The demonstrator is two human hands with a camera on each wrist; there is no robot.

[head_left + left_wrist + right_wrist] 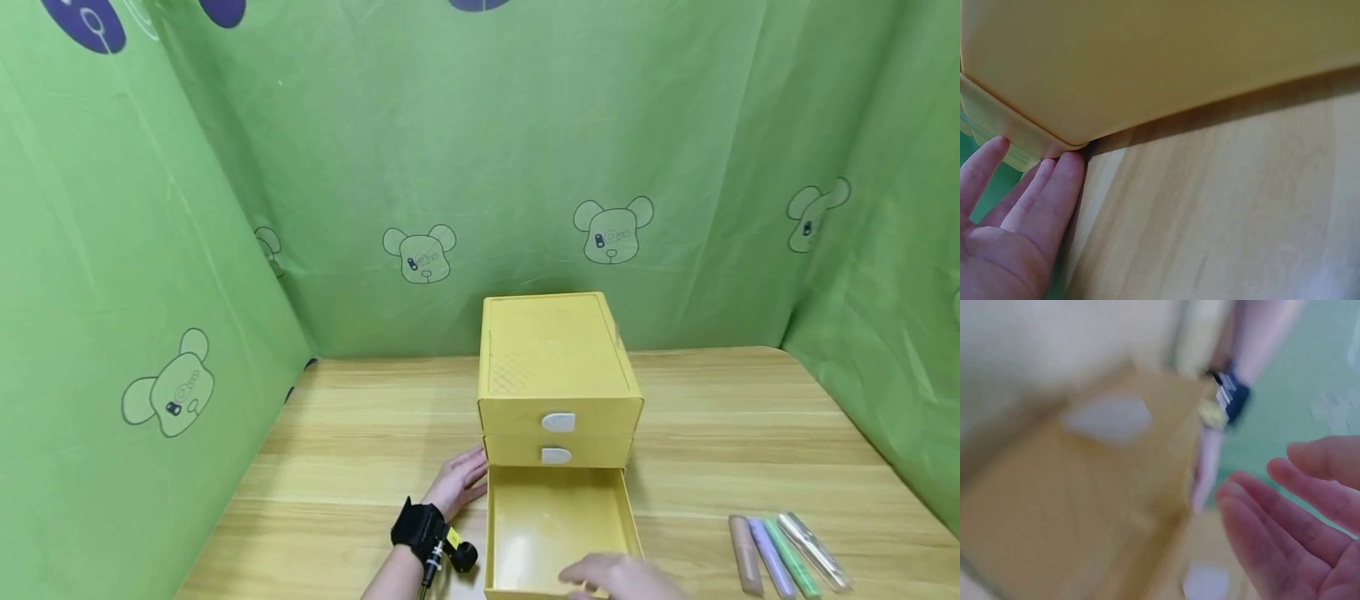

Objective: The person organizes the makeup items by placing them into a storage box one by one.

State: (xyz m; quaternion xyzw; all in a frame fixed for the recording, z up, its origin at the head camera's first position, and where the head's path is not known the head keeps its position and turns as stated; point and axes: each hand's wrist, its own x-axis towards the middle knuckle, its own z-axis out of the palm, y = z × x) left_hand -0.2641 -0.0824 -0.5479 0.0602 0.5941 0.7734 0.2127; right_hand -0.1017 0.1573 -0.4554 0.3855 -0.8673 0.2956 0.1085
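A yellow desktop drawer unit (555,346) stands on the wooden table, its bottom drawer (551,508) pulled out with a bare floor. The two upper drawers are closed, each with a pale tab handle (558,422). My left hand (459,481) rests against the unit's left side; in the left wrist view its straight fingers (1063,178) touch the yellow corner. My right hand (618,575) is over the front end of the pulled-out drawer, partly cut off by the frame. Its fingers (1260,525) are extended and apart from the thumb, holding nothing in the blurred right wrist view.
To the right on the table (697,433) lie a brown marker (745,554), a purple marker (772,557), a green marker (792,557) and a clear, silvery slim item (813,550), side by side. A green curtain (517,150) with bear prints surrounds the table at the back and sides.
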